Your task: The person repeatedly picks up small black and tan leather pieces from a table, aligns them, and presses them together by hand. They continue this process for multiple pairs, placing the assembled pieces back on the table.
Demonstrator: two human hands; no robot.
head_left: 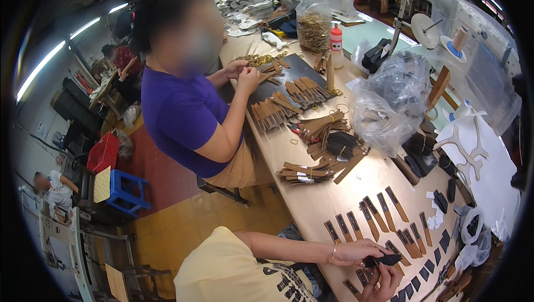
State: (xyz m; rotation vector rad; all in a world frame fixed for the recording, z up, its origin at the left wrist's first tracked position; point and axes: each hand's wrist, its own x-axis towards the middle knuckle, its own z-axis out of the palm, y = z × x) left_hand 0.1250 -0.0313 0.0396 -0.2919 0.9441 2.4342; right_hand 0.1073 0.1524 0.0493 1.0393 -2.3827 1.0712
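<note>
My left hand [359, 252], with a thin bracelet at the wrist, reaches over the table and pinches a few small black pieces [387, 259]. Just below, my right hand [384, 284] has its fingers bent up against the same pieces; its fingertips are partly hidden. Around both hands lie rows of brown strips [396, 204], each with a black patch at one end. Nearer the right edge runs a row of loose black rectangles [438, 256]. What the pieces in my fingers are exactly is too small to make out.
A co-worker in a purple top [178, 118] handles strips farther along the table [267, 154]. Between us lie bundled brown strips [306, 173] and a black bundle [340, 144]. Clear plastic bags [384, 113], a red-capped bottle [336, 43] and white paper [478, 152] line the far side.
</note>
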